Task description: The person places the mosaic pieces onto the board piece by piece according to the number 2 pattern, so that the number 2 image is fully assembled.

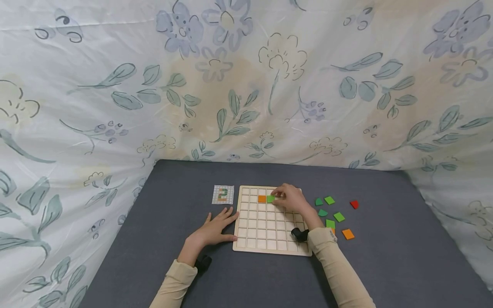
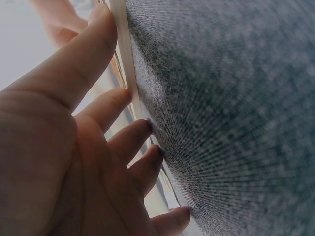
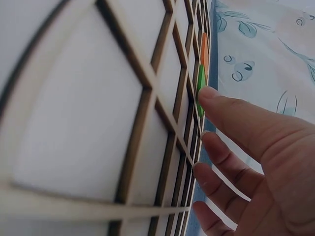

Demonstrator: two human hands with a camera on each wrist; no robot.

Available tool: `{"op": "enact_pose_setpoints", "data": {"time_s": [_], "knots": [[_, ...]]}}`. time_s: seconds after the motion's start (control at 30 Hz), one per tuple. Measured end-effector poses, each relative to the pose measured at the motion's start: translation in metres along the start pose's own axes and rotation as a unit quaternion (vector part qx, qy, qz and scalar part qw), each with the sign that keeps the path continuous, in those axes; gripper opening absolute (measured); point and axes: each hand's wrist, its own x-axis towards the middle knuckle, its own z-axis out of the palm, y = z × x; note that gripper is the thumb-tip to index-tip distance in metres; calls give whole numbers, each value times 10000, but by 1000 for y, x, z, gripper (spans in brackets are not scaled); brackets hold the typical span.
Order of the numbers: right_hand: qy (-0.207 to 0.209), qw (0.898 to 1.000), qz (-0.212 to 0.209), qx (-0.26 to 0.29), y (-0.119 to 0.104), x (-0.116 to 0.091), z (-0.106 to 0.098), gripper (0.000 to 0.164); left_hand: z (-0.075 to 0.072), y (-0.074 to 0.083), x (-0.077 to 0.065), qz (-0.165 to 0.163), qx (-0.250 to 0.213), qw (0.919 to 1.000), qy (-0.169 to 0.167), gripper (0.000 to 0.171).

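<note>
A wooden grid board [image 1: 246, 251] lies on the dark cloth. An orange square tile [image 1: 262, 199] and a green square tile [image 1: 270, 199] sit side by side in cells near its far edge. My right hand [image 1: 290, 199] reaches over the board. In the right wrist view its thumb tip meets the green tile [image 3: 201, 91], while the other fingers are loosely bent with nothing between them. Fingers spread, my left hand [image 1: 215, 226] rests along the board's left edge. Its thumb lies against the wooden rim [image 2: 127, 54] in the left wrist view.
Left of the board lies a small pattern card [image 1: 222, 194]. To the right are scattered several loose tiles, among them a green square [image 1: 329, 200], a dark green piece [image 1: 322, 212], a red piece [image 1: 354, 204] and an orange square [image 1: 348, 234]. A floral curtain [image 1: 246, 107] hangs behind.
</note>
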Motion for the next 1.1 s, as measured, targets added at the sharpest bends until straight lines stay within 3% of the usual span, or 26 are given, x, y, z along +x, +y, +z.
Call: {"op": "enact_pose_setpoints", "data": {"time_s": [1.1], "knots": [[321,9993,155,131,42,-37,-38,32,-1,0,1,-16,62,10000,-11,77]]}}
